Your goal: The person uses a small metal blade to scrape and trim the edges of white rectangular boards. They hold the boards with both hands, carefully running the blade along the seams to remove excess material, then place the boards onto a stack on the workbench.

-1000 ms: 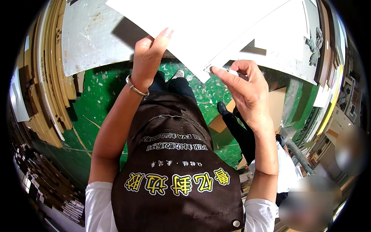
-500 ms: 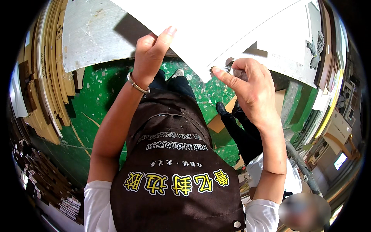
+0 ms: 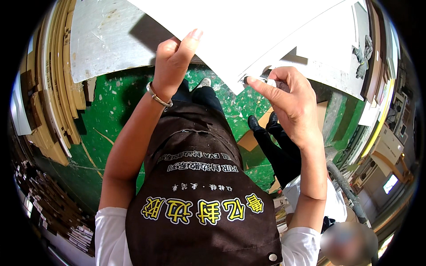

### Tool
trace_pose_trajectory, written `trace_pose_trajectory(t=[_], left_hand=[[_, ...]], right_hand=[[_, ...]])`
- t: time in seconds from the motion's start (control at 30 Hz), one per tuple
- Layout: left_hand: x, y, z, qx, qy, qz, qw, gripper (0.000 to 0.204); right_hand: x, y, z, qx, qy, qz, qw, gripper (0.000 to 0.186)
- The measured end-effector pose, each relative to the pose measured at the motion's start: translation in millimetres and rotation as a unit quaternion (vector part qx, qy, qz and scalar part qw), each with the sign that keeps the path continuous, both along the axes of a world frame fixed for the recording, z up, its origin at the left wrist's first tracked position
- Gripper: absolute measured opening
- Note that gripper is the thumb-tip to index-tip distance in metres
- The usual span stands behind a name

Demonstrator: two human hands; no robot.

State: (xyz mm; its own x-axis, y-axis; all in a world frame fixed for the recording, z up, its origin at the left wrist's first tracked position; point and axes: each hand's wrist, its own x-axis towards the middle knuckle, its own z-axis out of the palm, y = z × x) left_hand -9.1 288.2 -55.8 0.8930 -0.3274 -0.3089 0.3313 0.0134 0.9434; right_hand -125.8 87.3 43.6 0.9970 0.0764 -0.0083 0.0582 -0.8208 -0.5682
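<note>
A large white panel (image 3: 239, 35) is raised at an angle over the worktable, one corner pointing toward me. My left hand (image 3: 174, 57) is closed round its left edge, the thumb lying on the white face. Close to the near corner, my right hand (image 3: 290, 95) pinches a small silvery tool (image 3: 269, 82) with a dark round end. That end is at the panel's right edge beside the thumb tip; whether it touches cannot be made out. The fingers hide the rest of the tool.
Beneath the panel is a pale, scuffed worktable (image 3: 102, 48). Grey gloves (image 3: 363, 57) lie on its right side. Stacked boards (image 3: 66, 80) stand at the left. Another person in dark trousers (image 3: 284, 153) is at my right, near cardboard (image 3: 253, 141) on the green floor (image 3: 120, 97).
My right hand has turned slightly and more of the silvery tool shows between its fingers. The left hand and the panel have barely moved. The other person's feet have shifted a little.
</note>
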Motion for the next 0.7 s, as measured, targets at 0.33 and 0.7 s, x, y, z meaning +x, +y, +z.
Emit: trace_pose_trajectory(t=[0.33, 0.7], left_hand=[[1.5, -0.1, 4.8, 0.013, -0.017, -0.006, 1.000, 0.035], [2.1, 3.3, -2.9, 0.008, -0.039, -0.021, 0.999, 0.038]], right_hand=[[10.8, -5.2, 6.2, -0.095, -0.034, 0.087, 0.991, 0.025], [13.9, -15.9, 8.0, -0.056, -0.039, 0.117, 0.991, 0.022]])
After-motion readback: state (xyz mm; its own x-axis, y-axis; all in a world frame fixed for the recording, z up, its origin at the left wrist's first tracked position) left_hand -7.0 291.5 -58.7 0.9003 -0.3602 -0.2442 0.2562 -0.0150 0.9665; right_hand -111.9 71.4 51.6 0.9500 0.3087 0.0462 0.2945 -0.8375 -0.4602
